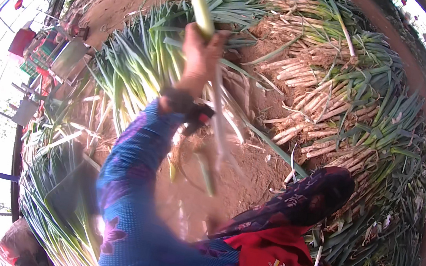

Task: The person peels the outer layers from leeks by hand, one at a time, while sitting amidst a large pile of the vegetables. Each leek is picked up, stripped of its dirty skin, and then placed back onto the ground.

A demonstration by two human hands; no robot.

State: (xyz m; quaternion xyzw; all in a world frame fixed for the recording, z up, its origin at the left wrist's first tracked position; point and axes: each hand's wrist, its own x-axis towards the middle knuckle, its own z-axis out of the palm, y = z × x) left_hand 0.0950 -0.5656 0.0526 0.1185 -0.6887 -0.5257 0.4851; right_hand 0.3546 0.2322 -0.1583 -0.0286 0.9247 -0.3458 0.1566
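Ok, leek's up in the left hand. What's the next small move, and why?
I'd probably lower the leek gently onto the nearby leek pile: the left hand already grips it, and in this view that pile lies just left of the hand, its stalks fanned loosely side by side.

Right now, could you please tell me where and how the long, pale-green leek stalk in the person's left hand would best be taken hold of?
I'd probably grip the pale-green stalk around its bare shaft just beyond the left hand, coming from the far side: there it points away from the wearer and looks straight, rounded and uncovered, while the hand covers the part below.
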